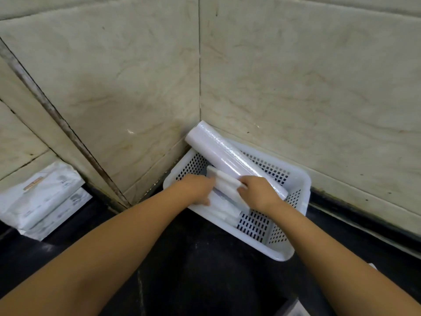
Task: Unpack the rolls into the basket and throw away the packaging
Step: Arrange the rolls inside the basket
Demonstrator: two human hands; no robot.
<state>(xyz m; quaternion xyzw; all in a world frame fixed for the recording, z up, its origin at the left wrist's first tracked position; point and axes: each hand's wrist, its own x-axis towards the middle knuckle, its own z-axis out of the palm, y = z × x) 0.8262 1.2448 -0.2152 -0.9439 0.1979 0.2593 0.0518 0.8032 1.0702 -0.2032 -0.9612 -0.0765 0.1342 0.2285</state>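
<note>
Down in the white perforated basket (293, 179) lay the rolls. One long roll (227, 157), wrapped in glossy clear film, ran slantwise along the basket's far side, its upper end poking out over the rim toward the corner where the two marbled wall tiles (307, 87) met, its lower end resting near the right rim. Beside it, nearer the person, sat a smaller white roll (224, 180), and this was the one both hands were on. The right hand (259, 191) came down over its right end, fingers (242, 187) curled onto it so that the roll lay under the fingertips and against the long roll behind; the back of that hand also touched or covered the long roll's lower stretch. The left hand (196, 187) reached in from the other side, its fingers bent down past the small roll's left end and into the basket, thumb lying low along the near rim; whether those fingers actually clasped the roll or only pressed against it I could not tell, for the hand itself hid them. More pale rolls (224, 210) lay lower in the basket, under and between the two wrists. The basket stood on a dark countertop (205, 270), pushed up to the wall. Well off to the left, against the other wall, was a stack of flat white packets (38, 199).
</note>
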